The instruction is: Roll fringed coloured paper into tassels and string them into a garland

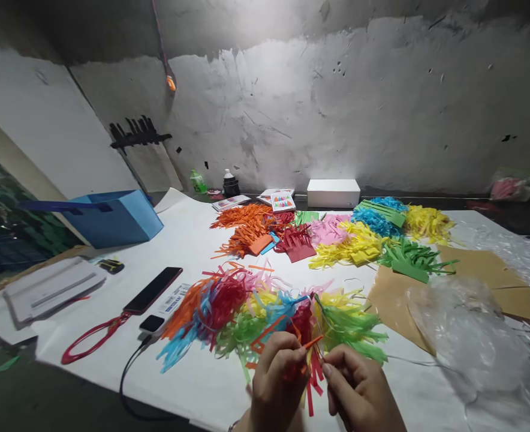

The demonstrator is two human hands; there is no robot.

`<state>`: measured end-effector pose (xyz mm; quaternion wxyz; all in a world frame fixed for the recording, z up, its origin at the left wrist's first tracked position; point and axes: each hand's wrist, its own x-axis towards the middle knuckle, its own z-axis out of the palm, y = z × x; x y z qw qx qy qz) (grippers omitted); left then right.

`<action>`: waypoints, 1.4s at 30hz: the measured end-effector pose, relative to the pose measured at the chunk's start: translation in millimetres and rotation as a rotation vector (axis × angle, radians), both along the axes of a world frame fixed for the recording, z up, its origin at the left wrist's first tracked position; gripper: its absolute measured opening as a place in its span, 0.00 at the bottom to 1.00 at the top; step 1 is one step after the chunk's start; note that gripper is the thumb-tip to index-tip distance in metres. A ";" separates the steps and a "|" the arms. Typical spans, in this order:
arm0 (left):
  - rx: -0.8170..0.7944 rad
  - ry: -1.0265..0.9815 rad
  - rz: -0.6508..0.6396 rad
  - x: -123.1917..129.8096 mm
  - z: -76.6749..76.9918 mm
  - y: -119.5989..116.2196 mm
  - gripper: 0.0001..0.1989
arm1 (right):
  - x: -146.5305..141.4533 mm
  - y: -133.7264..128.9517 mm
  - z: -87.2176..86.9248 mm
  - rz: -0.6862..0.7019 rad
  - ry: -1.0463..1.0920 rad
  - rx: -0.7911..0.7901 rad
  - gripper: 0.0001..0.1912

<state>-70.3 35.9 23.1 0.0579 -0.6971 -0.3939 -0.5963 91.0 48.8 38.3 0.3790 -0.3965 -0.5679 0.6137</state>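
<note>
My left hand (277,373) is closed on an orange paper tassel (312,342), whose twisted tip points right past the fingertips. To its right, my right hand (358,384) pinches a thin string, which is hard to make out against the paper. Just beyond both hands lies a bunch of fringed paper tassels: red (229,302), light blue (279,309), pale green (234,337) and bright green (352,327), with yellow and pink among them. Some red strips hang down between the hands. A thin white cord (415,360) runs off to the right.
Piles of cut fringe in orange (242,217), yellow (428,223), blue (377,223) and green (409,255) lie farther back, before a white box (333,193). At left are a phone (154,290), a cabled device (152,324) and a blue bag (116,219); at right, clear plastic (467,336).
</note>
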 end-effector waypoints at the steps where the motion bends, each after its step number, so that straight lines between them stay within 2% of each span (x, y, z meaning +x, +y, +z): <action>1: 0.009 0.009 0.006 0.4 -0.4 0.4 0.05 | 0.5 -0.1 -0.6 0.005 0.001 -0.024 0.27; 5: 0.035 0.053 -0.006 -0.9 -2.1 3.0 0.05 | 2.4 1.7 -2.2 0.033 0.043 -0.127 0.26; 10: 0.059 0.144 -0.059 -5.3 -5.3 4.1 0.06 | 3.5 12.1 -8.8 0.115 0.234 -0.322 0.24; 15: 0.040 0.217 -0.146 -11.2 -20.0 0.2 0.08 | -7.9 14.0 -26.2 0.017 0.423 -0.308 0.35; 16: 0.034 0.221 -0.164 -12.1 -23.3 -0.6 0.09 | -11.4 12.5 -29.2 0.020 0.423 -0.301 0.34; 18: 0.023 0.225 -0.199 -12.3 -28.6 -1.9 0.08 | -16.8 10.2 -32.5 0.033 0.363 -0.235 0.28; 20: 0.015 0.231 -0.215 -10.5 -31.6 -3.0 0.08 | -15.9 12.2 -31.5 -0.041 0.263 -0.077 0.22; 22: 0.004 0.249 -0.225 -8.1 -33.2 -3.9 0.08 | -5.0 21.0 -27.5 -0.218 0.244 0.064 0.18; 25: -0.113 0.345 -0.276 -9.2 -37.0 -6.1 0.08 | 25.9 43.7 -21.3 -0.500 0.510 0.054 0.15; 27: -0.240 0.392 -0.285 -14.9 -41.5 -8.4 0.08 | 42.2 57.7 -19.0 -0.604 0.632 0.055 0.15; 29: -0.378 0.355 -0.241 -22.3 -46.6 -10.8 0.05 | 40.8 65.0 -18.3 -0.502 0.495 0.122 0.14; 30: -0.450 0.300 -0.193 -25.6 -49.0 -11.5 0.05 | 31.7 65.8 -18.7 -0.370 0.366 0.152 0.15; 33: -0.661 0.085 0.000 -31.0 -55.0 -10.1 0.10 | -20.3 63.2 -24.7 0.008 0.115 0.175 0.12; 35: -0.754 -0.019 0.083 -32.4 -57.8 -7.2 0.12 | -56.6 65.9 -33.6 0.151 0.015 0.189 0.12; 37: -0.800 -0.061 0.097 -35.6 -59.8 -5.5 0.11 | -75.6 78.0 -44.6 0.191 -0.091 0.183 0.12; 38: -0.803 -0.067 0.101 -38.6 -60.3 -5.9 0.10 | -75.4 87.6 -49.7 0.171 -0.146 0.174 0.12; 40: -0.789 -0.078 0.119 -47.9 -60.0 -9.2 0.09 | -54.1 111.4 -56.3 0.068 -0.248 0.160 0.14; 42: -0.780 -0.110 0.155 -60.2 -57.3 -13.7 0.10 | -10.0 136.0 -55.6 -0.104 -0.338 0.175 0.15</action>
